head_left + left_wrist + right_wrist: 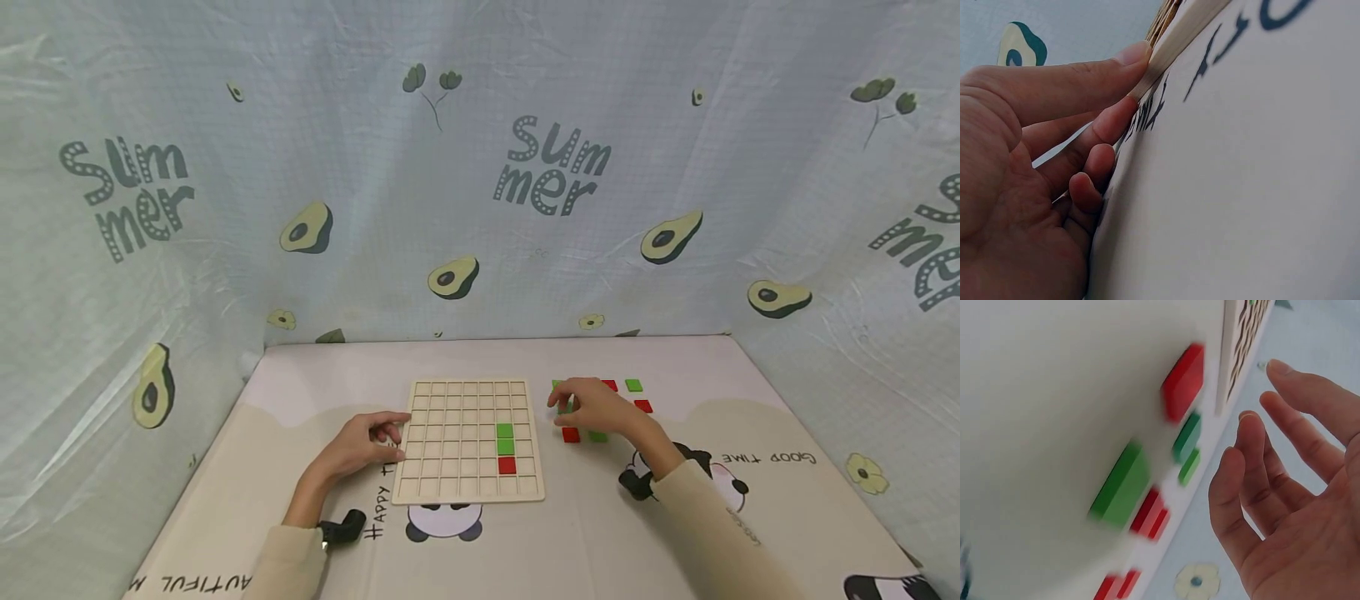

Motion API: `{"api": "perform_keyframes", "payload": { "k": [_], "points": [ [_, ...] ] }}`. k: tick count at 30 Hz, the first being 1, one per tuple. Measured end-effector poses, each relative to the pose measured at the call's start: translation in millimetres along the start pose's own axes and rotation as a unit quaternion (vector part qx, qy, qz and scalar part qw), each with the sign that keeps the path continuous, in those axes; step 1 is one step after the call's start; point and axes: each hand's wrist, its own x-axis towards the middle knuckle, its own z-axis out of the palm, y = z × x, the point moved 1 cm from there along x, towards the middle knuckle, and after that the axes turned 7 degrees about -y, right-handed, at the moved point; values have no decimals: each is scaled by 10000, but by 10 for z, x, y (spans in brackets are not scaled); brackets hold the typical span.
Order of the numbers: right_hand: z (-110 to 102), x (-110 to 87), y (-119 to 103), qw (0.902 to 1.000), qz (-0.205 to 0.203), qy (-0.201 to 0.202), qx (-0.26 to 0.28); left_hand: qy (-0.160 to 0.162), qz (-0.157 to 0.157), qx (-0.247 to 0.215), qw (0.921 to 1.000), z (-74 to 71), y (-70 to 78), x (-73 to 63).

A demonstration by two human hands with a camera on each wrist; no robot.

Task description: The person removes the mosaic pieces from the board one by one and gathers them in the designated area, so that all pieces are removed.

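A pale wooden grid board [450,417] lies flat, with two green tiles [505,439] and a red tile [507,465] stacked in one column on its right side. My left hand [360,446] touches the board's left edge with thumb and index fingertips set apart along it; its other fingers curl loosely beneath. Over the loose tiles right of the board hovers my right hand [597,407], thumb and fingers spread with nothing between them. In the right wrist view, a red tile [1184,384] and a green tile [1121,484] lie below the fingers.
More loose tiles lie around the right hand, including a green tile [633,385] and a red tile [643,406] at the far side. The printed tablecloth [465,567] meets a hanging avocado-patterned sheet [480,250] at the back and sides.
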Motion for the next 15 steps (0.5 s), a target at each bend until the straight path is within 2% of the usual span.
{"api": "perform_keyframes", "payload": {
  "k": [4, 9, 15],
  "points": [
    [87, 162, -119, 9999, 37, -109, -6, 15, 6, 9, 10000, -3, 5, 0],
    [188, 304, -290, 9997, -111, -210, -54, 6, -16, -32, 10000, 0, 3, -3],
    [300, 474, -361, 9984, -300, -286, -381, 5, 11, -72, 10000, 12, 13, -7]
  ]
}}
